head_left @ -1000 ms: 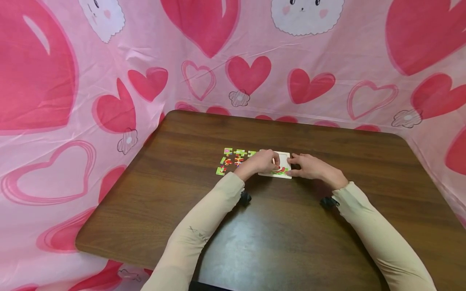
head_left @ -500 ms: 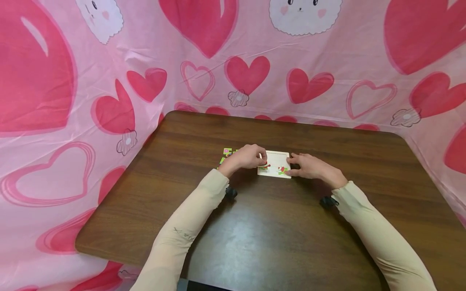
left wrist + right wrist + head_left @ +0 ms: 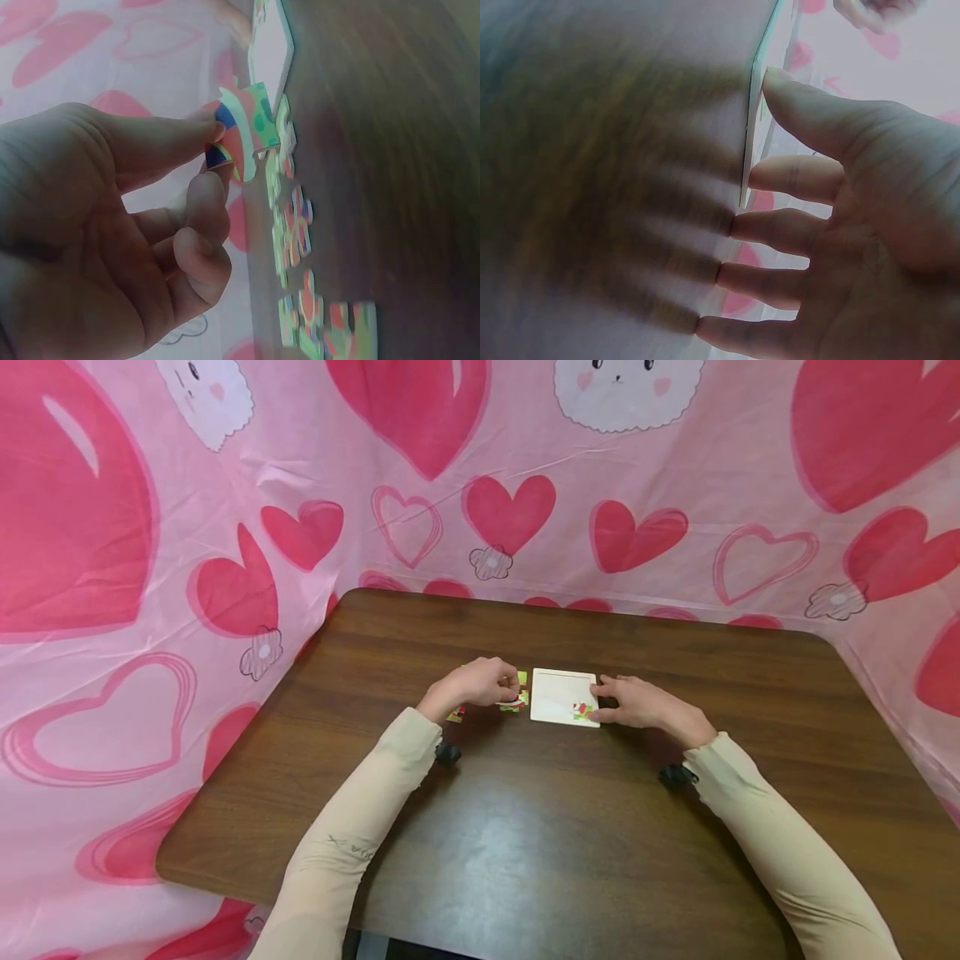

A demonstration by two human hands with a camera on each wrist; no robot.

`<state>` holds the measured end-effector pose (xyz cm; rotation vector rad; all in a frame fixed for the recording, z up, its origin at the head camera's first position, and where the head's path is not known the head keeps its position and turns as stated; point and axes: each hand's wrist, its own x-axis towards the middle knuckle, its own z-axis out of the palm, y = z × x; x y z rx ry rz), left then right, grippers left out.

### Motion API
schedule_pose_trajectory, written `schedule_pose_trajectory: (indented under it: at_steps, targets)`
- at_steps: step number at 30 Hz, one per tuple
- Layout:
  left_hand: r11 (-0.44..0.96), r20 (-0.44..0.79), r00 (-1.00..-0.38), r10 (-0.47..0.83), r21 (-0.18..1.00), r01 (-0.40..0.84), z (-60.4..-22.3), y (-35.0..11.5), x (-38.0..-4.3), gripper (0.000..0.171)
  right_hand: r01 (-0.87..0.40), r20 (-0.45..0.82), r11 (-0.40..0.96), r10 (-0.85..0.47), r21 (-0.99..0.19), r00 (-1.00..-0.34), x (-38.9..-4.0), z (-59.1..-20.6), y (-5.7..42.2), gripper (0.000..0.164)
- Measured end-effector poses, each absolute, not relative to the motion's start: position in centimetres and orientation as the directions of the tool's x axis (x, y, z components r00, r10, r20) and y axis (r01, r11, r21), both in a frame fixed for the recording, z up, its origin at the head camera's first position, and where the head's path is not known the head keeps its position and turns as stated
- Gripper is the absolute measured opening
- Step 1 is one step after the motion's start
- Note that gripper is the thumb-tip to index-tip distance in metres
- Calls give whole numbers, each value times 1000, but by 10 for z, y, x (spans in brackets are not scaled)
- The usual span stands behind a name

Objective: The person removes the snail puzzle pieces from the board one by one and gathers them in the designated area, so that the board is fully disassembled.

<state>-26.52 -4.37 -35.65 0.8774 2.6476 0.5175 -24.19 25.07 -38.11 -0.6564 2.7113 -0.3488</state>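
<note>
My left hand (image 3: 478,682) pinches a jigsaw piece (image 3: 251,127) between thumb and forefinger, its other fingers loosely bent. The piece is green with white, red and dark blue bands. Below that hand lie several loose jigsaw pieces (image 3: 298,232), partly hidden by it in the head view. Right of them is a white square puzzle tray (image 3: 558,687), with one piece (image 3: 581,710) in its lower right corner. My right hand (image 3: 639,702) is at the tray's right side. Its thumb rests on the rim, the forefinger touches the edge, and the other straight fingertips touch the table.
The brown wooden table (image 3: 480,827) reaches out on all sides of the puzzle. A pink cloth (image 3: 420,435) printed with hearts hangs behind and beside it. Black straps (image 3: 677,777) are on both wrists.
My left hand has moved left from over the tray to above the loose pieces, carrying a piece. The tray's lower left now shows bare. My right hand has stayed in place.
</note>
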Motion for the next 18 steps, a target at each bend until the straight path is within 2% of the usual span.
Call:
schedule_pose_trajectory:
  at_steps: [9,18]
  targets:
    - [763,-270,-736,620,426,486,-357,-64,-265,12,-380,-266,870,-465,-316,-845,-243,-381,252,67]
    - [736,-281,-700,657,440,514,-358,-74,-264,10,-377,-271,873,-461,-310,-845,-244,-383,253,68]
